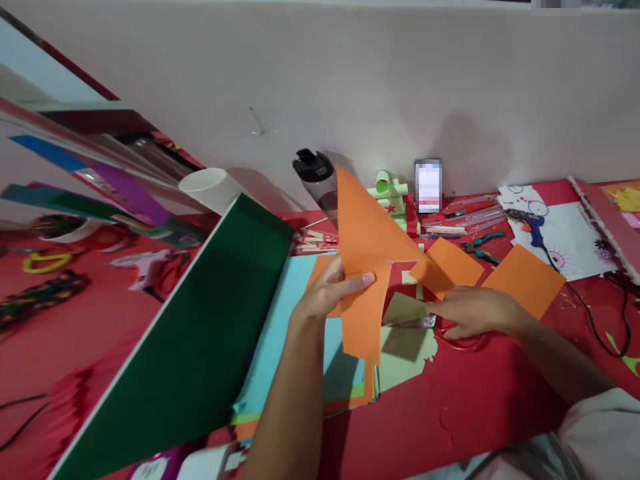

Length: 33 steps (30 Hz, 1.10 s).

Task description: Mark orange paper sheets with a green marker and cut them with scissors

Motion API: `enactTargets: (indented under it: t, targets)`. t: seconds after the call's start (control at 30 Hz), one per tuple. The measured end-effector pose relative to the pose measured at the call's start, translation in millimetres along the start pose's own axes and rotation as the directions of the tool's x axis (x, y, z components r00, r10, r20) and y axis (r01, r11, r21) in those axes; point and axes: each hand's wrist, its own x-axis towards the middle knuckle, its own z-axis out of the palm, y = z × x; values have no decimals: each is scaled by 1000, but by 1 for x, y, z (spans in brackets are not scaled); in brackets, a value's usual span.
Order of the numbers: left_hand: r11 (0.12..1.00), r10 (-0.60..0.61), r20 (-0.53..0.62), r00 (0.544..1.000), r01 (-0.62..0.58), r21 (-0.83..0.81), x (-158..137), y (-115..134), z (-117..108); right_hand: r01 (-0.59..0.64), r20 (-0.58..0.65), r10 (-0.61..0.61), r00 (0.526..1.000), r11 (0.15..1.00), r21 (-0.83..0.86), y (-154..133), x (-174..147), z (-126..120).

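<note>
Left hand (330, 292): grips the large orange sheet (365, 227) by its left edge | orange sheet: is raised above the paper stack (273, 340) | right hand (470, 310): is at the red-handled scissors (428, 322), over pale green sheet (413, 350); whether it closes on them, I cannot tell

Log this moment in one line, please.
left hand: holding orange sheet | right hand: at red-handled scissors | beneath scissors: green paper | beyond: phone
</note>
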Motion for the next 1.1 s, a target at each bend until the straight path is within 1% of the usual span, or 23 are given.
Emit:
enactTargets:
  t: [0.07, 0.13, 0.17, 0.23, 0.27, 0.3, 0.33, 0.37, 0.4, 0.43, 0.5, 0.57, 0.6, 0.63, 0.67, 0.73, 0.77, 0.83, 0.87, 0.93, 1.0, 1.03, 1.1]
  targets:
    - [1000, -9, 40, 999, 9, -9, -1, 0, 0, -6, 1, 6, 1000, 1000, 29, 1, 2, -2]
    - [998, 5, 63, 998, -2, -57, -2, -1, 0, 8, 32, -10, 999, 999, 51, 1, 0, -12]
    - [995, 30, 72, 997, -23, -92, -1, -1, 0, 12, 47, -16, 999, 997, 74, 1, -2, -18]
    - [983, 103, 96, 990, -86, -164, 1, -3, 0, 12, 23, -17, 1000, 984, 179, 1, -5, -30]
    - [973, 147, 110, 983, -124, -196, 3, -3, 1, 5, -36, 5, 999, 969, 247, 3, -6, -35]
    - [962, 188, 125, 974, -157, -221, 6, -3, 1, 0, -129, 44, 991, 948, 319, 6, -6, -38]
    - [952, 221, 138, 966, -183, -243, 8, -4, 2, 3, -235, 98, 967, 918, 397, 10, -4, -39]
    - [944, 245, 148, 958, -201, -262, 10, -4, 4, 24, -334, 159, 929, 876, 482, 15, -2, -39]
    - [938, 256, 155, 954, -207, -278, 12, -5, 5, 67, -398, 208, 893, 815, 576, 21, 2, -37]
    - [936, 253, 154, 955, -202, -289, 13, -7, 6, 130, -419, 231, 878, 728, 673, 28, 6, -35]
    - [947, 188, 132, 973, -144, -289, 12, -12, 7, 257, -422, 222, 879, 524, 812, 42, 17, -29]
    - [964, 64, 98, 993, -36, -264, 10, -18, 6, 343, -439, 256, 861, 343, 874, 54, 27, -22]
    - [967, 4, 81, 997, 17, -255, 8, -21, 6, 366, -443, 288, 849, 284, 886, 60, 32, -19]
    - [966, -43, 73, 996, 60, -251, 6, -24, 5, 377, -443, 321, 837, 247, 892, 64, 36, -16]
    - [963, -73, 79, 994, 91, -255, 4, -25, 5, 374, -434, 342, 834, 228, 899, 67, 40, -12]
    - [953, -89, 128, 988, 121, -279, -1, -27, 3, 348, -405, 333, 851, 219, 911, 70, 44, -6]
    - [947, -85, 159, 984, 130, -294, -3, -27, 3, 338, -396, 303, 867, 227, 914, 70, 45, -3]
    - [935, -76, 213, 974, 144, -323, -8, -27, 1, 338, -392, 197, 899, 259, 905, 67, 47, 0]
    - [930, -75, 222, 972, 148, -336, -10, -26, 0, 352, -399, 130, 908, 282, 893, 64, 46, 1]
    - [927, -96, 211, 973, 164, -338, -12, -24, -1, 390, -415, 6, 910, 330, 860, 60, 45, 0]
    - [936, -153, 189, 970, 204, -286, -11, -22, -2, 424, -434, -54, 899, 357, 832, 56, 44, -3]
    - [945, -187, 167, 968, 224, -238, -9, -20, -2, 435, -449, -50, 892, 363, 824, 55, 42, -5]
    - [965, -230, 128, 965, 243, -102, -3, -16, -1, 452, -488, -1, 873, 378, 808, 55, 40, -10]
